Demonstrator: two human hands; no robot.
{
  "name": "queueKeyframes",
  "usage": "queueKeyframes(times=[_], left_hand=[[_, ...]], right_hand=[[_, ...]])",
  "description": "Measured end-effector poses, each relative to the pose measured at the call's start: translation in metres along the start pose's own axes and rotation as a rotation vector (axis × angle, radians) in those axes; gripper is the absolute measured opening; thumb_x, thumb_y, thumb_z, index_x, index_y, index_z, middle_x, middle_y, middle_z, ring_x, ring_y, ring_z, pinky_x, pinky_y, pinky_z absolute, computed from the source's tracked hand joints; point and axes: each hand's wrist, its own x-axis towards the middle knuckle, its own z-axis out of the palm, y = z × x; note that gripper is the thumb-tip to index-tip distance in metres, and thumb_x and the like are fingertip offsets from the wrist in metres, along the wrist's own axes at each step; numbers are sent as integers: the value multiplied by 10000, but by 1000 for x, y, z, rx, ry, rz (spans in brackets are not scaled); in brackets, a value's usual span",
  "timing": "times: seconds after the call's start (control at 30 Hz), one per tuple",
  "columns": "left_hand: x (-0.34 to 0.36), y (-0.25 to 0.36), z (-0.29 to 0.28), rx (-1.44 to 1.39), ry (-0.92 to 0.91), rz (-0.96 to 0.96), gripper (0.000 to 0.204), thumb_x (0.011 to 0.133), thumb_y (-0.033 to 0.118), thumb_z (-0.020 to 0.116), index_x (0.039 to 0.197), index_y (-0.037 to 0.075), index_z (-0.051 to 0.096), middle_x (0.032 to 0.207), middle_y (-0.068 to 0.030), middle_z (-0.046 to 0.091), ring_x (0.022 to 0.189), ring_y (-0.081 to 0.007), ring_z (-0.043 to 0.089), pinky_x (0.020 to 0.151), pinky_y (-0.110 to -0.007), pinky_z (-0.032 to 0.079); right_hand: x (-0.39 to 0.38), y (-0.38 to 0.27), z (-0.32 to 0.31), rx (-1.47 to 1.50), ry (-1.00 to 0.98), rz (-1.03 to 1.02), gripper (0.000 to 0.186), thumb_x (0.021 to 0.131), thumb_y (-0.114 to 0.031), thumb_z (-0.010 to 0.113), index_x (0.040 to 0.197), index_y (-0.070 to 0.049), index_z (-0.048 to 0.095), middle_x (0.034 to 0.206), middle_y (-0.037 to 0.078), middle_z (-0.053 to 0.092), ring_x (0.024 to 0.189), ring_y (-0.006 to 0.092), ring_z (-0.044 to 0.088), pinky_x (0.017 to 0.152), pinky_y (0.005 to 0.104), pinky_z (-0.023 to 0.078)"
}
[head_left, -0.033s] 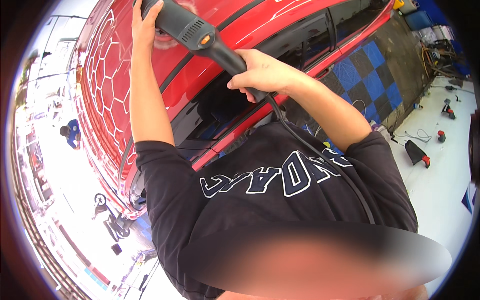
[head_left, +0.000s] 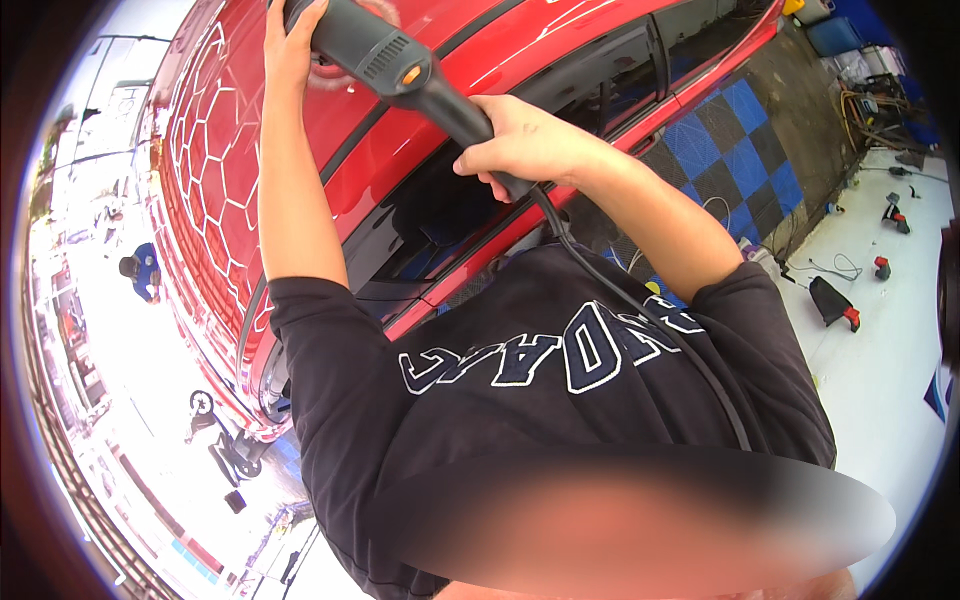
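A dark grey car polisher [head_left: 375, 55] with an orange switch is held over the red car [head_left: 430, 110], reaching past the door side toward the roof. My left hand [head_left: 290, 55] grips its front end at the top edge of the view, with the fingers partly cut off. Around the rear handle my right hand [head_left: 515, 145] is closed, thumb along the near side. From the handle's end a black cord [head_left: 620, 290] runs back over my right shoulder. The polisher's pad is out of view, so its contact with the paint cannot be seen.
Dark side windows [head_left: 420, 215] line the car's near side. Blue and black floor tiles [head_left: 735, 150] lie to the right, beside a white surface [head_left: 880, 330] with red and black tools [head_left: 835, 303]. Far left, a person in blue [head_left: 145, 272] and a scooter [head_left: 235, 455] appear in bright light.
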Motion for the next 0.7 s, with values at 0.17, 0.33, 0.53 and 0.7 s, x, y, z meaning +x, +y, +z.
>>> queueKeyframes(times=[0.17,0.33,0.53,0.7], left_hand=[[57,-16,43,80,-92,116,802,928,350,767,1619,101,445,1589,-175,500,1434,-296,499,1186,-404,399],[90,-25,94,-152,-185,153,830,916,373,786,1626,119,439,1566,-199,507,1418,-309,505,1174,-406,408],[84,17,144,-168,-299,67,863,925,388,788,1638,107,391,1552,-209,493,1396,-310,507,1158,-405,426],[75,4,134,-227,-280,102,889,927,374,791,1645,76,360,1555,-207,488,1393,-316,506,1164,-418,426]], right_hand=[[-1,0,-24,37,105,-17,354,882,-110,744,1142,31,549,731,64,612,547,146,651,512,311,558],[3,11,-46,42,209,-67,333,883,-124,762,1098,31,560,739,78,622,551,175,658,523,343,584],[-20,12,-58,16,316,-77,453,868,-98,712,1258,74,558,718,56,614,538,150,631,528,319,555],[-28,12,-53,-13,294,-51,523,866,-91,683,1341,80,546,721,63,607,540,153,624,532,316,548]])
